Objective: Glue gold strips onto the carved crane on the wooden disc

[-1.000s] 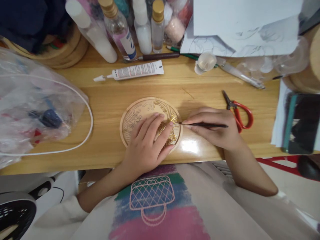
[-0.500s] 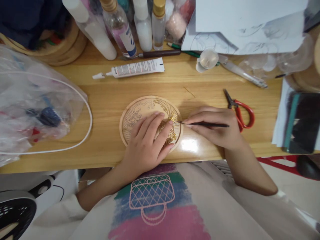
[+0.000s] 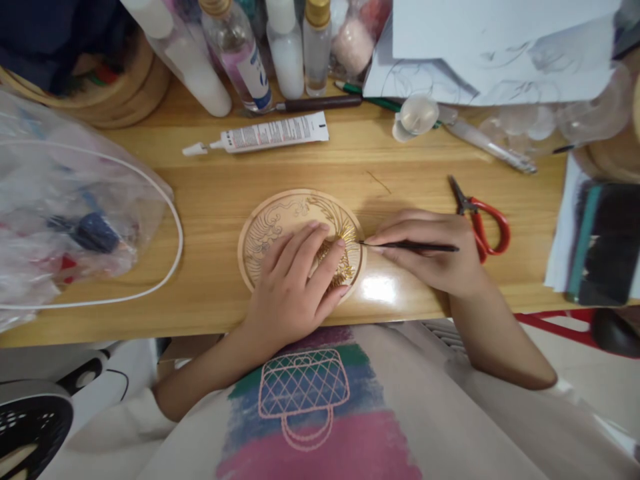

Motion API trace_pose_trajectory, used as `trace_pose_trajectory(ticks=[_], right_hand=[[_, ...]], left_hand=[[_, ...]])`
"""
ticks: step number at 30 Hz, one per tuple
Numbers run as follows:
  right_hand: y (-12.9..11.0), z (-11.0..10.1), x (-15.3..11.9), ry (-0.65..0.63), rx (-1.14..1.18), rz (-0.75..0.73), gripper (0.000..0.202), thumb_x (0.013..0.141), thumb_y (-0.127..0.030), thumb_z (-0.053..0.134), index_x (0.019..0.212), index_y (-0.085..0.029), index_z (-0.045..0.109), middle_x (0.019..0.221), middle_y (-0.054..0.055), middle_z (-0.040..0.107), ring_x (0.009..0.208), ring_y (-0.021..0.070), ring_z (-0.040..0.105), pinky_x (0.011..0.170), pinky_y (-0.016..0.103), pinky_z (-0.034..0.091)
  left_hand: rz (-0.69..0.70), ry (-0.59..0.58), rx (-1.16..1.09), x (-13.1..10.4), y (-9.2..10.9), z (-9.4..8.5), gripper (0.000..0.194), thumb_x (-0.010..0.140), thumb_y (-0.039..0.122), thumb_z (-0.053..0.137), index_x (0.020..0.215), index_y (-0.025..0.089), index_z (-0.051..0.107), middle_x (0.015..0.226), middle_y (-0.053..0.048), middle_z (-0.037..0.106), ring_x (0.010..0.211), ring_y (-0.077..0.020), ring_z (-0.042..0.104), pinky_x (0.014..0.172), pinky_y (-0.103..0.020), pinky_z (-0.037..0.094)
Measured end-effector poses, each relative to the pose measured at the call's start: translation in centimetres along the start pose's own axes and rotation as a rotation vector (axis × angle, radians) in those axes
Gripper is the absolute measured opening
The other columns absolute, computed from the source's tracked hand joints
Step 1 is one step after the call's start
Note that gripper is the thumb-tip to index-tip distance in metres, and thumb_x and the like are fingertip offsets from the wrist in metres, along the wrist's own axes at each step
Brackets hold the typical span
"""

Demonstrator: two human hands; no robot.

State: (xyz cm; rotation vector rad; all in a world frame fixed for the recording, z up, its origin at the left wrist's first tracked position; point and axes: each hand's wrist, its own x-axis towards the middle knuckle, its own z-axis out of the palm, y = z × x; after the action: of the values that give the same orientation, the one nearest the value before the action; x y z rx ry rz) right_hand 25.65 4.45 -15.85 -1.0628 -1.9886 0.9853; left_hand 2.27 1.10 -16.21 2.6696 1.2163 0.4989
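Observation:
A round wooden plaque [image 3: 277, 208] with engraved lines and a raised rim lies near the table's front edge. Gold wire [image 3: 346, 232] forms a pattern on its right part, partly covered by fingers. My left hand [image 3: 295, 287] rests flat across the plaque, fingers spread, holding it against the table. In a pinch grip, my right hand [image 3: 435, 250] has slim black tweezers [image 3: 420, 247], their tip at the plaque's right rim. Whether the tip grips any wire is too small to tell.
Red-handled pliers [image 3: 480, 220] lie right of my right hand. Beyond the plaque are a loose bit of wire [image 3: 379, 181], a white glue tube [image 3: 275, 133] and a small cup [image 3: 418, 115]. Bottles [image 3: 250, 73] line the back; a plastic bag [image 3: 85, 213] sits left, a phone [image 3: 605, 243] right.
The whole view has shifted very slightly. Both hands and the tweezers stay in nearly the same place on the plaque.

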Motion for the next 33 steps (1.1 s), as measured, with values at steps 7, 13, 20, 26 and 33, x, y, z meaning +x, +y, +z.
trace_pose_trajectory(ticks=[7, 13, 20, 26, 33], right_hand=[[0.08, -0.07, 0.02, -0.010, -0.004, 0.005, 0.009, 0.088, -0.018, 0.066, 0.092, -0.022, 0.073, 0.084, 0.003, 0.074, 0.080, 0.0152, 0.070, 0.069, 0.028, 0.056], [0.06, -0.19, 0.01, -0.021, 0.009, -0.014, 0.009, 0.087, -0.016, 0.066, 0.092, -0.021, 0.073, 0.083, 0.003, 0.073, 0.080, 0.0147, 0.069, 0.070, 0.028, 0.055], [-0.02, -0.21, 0.08, -0.024, 0.002, 0.001, 0.008, 0.088, -0.018, 0.066, 0.092, -0.022, 0.072, 0.082, 0.003, 0.073, 0.079, 0.0147, 0.069, 0.069, 0.028, 0.055], [0.06, -0.23, 0.21, -0.020, 0.015, -0.009, 0.008, 0.088, -0.020, 0.066, 0.091, -0.023, 0.073, 0.082, 0.002, 0.073, 0.079, 0.0145, 0.070, 0.070, 0.028, 0.056], [-0.03, -0.29, 0.42, -0.032, 0.030, 0.007, 0.008, 0.089, -0.022, 0.065, 0.090, -0.021, 0.073, 0.080, 0.002, 0.072, 0.078, 0.0144, 0.069, 0.070, 0.028, 0.055]], left_hand=[[-0.001, 0.003, -0.011, 0.03, 0.01, 0.02, 0.042, 0.093, 0.031, 0.056, 0.127, 0.007, 0.056, 0.129, -0.022, 0.060, 0.127, -0.0328, 0.054, 0.105, -0.047, 0.042], [0.000, -0.002, -0.009, -0.06, -0.01, 0.07, 0.042, 0.093, 0.031, 0.056, 0.128, 0.008, 0.056, 0.129, -0.021, 0.060, 0.127, -0.0329, 0.054, 0.106, -0.047, 0.043], [0.009, -0.032, 0.003, 0.04, 0.02, -0.07, 0.040, 0.093, 0.031, 0.057, 0.128, 0.013, 0.059, 0.133, -0.021, 0.057, 0.128, -0.0335, 0.053, 0.105, -0.048, 0.043], [0.011, -0.031, 0.008, 0.02, 0.00, -0.01, 0.039, 0.093, 0.031, 0.057, 0.128, 0.014, 0.059, 0.134, -0.021, 0.056, 0.128, -0.0338, 0.053, 0.104, -0.049, 0.043], [0.014, -0.022, 0.008, -0.05, -0.02, 0.12, 0.039, 0.092, 0.032, 0.058, 0.128, 0.014, 0.060, 0.134, -0.021, 0.056, 0.128, -0.0347, 0.053, 0.105, -0.050, 0.042]])
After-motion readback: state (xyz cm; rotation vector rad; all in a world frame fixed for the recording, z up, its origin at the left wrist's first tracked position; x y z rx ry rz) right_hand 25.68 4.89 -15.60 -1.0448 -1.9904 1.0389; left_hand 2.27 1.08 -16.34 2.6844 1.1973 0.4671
